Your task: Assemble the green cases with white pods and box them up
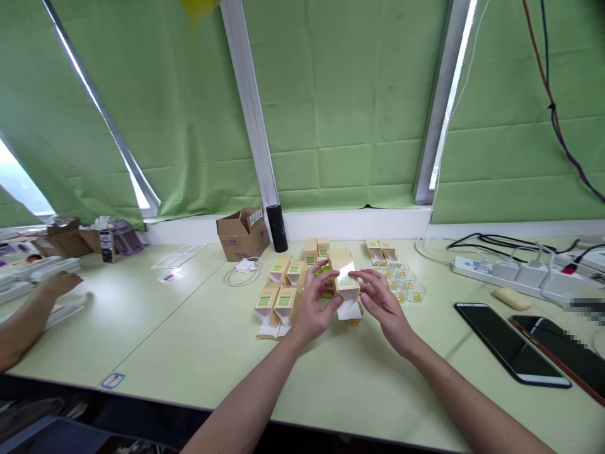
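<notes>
Between both hands is a small tan paper box (341, 261) with a window on its face and a white flap hanging at its near end. My left hand (317, 299) grips its left side with fingers and thumb. The fingertips of my right hand (385, 309) press against its right side. To the left stand several similar boxes (267, 301) with green windows, some with their near flaps open. Others, such as a box pair (380, 250), sit farther back. Clear plastic cups (405, 284) with yellow contents lie just right of my right hand.
A cardboard carton (242, 234), a black cylinder (276, 228) and a white charger with cable (246, 266) stand toward the back. On the right lie phones (513, 340), a power strip (501, 274) and cables. Another person's hand (61, 284) rests at the far left.
</notes>
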A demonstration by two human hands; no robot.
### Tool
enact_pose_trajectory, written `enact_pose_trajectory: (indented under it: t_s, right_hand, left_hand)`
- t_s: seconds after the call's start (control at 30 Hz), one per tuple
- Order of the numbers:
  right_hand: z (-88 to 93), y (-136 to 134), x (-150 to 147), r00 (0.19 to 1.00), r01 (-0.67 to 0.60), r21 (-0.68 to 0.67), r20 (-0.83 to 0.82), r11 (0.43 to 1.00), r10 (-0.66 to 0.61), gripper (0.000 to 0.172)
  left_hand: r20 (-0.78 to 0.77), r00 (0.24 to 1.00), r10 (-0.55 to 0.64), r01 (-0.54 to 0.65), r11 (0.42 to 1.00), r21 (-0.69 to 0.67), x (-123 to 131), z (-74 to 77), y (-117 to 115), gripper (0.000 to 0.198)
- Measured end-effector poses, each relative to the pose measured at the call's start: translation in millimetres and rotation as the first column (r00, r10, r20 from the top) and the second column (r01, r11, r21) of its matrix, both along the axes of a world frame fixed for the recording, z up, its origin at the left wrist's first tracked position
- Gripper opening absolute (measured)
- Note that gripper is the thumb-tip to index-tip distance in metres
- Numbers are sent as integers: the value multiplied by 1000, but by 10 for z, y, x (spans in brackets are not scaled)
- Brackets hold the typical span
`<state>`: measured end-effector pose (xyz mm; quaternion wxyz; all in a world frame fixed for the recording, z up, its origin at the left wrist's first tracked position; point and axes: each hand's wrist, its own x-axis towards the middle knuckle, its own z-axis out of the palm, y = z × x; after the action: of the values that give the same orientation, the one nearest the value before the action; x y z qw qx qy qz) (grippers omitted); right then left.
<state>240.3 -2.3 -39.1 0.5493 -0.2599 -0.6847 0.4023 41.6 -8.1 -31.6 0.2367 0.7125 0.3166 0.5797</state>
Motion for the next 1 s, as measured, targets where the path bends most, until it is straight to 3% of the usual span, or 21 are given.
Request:
enact_pose_trajectory:
  t_s: [0.37,0.8,1.0]
  right_hand:
    - [-12,37,-16,996,-69,-26,-51,997,68,40]
    - [14,39,-26,986,-137,-120,-112,983,124,43]
    - [-10,52,-29,990,-106,-115,-107,988,94,43]
  left_hand:
    - [98,993,-61,68,995,-72,-3,-43,69,45]
    - [127,992,2,14,991,-130,36,-18,60,36]
    - [107,994,24,-8,989,-150,45,-8,45,37]
